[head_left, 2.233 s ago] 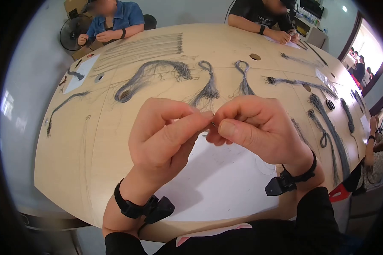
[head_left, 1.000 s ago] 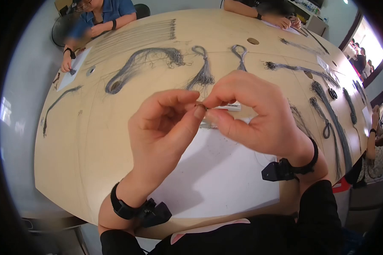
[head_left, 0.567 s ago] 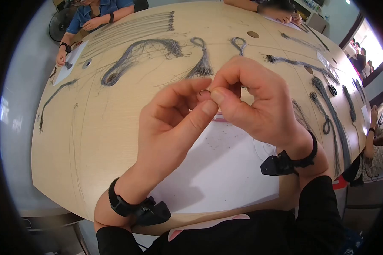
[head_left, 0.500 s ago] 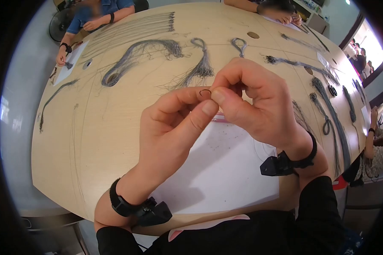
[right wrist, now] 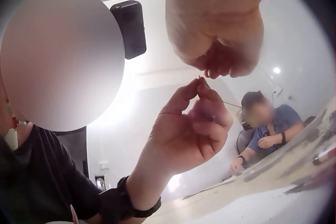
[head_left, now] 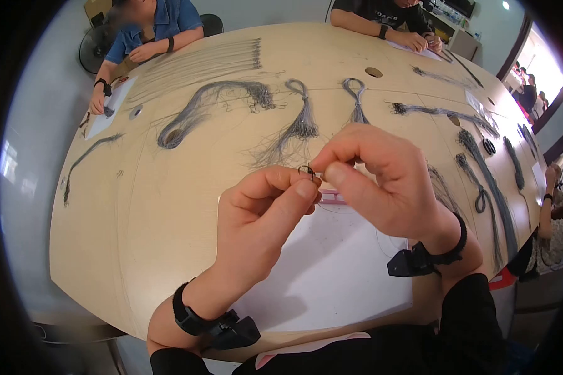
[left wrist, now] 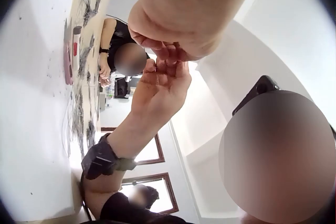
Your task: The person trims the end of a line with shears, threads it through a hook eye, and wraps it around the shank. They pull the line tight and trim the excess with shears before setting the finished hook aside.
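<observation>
A small dark fish hook [head_left: 306, 170] stands up from the fingertips of my left hand [head_left: 259, 209], pinched between thumb and index finger. Right beside it is my right hand [head_left: 378, 178], its thumb and index fingertips close together over a thin line, the other fingers curled. In the right wrist view a fine fishing line [right wrist: 231, 104] runs off to the right from behind the left hand [right wrist: 191, 129]. The left wrist view shows the right hand [left wrist: 163, 90] meeting the left fingers, which hide the hook there. Both hands are above a white paper sheet [head_left: 347, 269].
A pink-edged object [head_left: 333, 197] lies at the paper's far edge. Beyond are grey bundles of line, including a looped bundle [head_left: 303, 115] and a long curved bundle [head_left: 197, 106]. More bundles [head_left: 491, 194] and black scissors [head_left: 488, 147] lie right. Two people sit across the table [head_left: 94, 250].
The hook has turned more upright in the left fingertips, and the right thumb has drawn slightly away to the right. Both hands sit lower in the head view, which has tilted up.
</observation>
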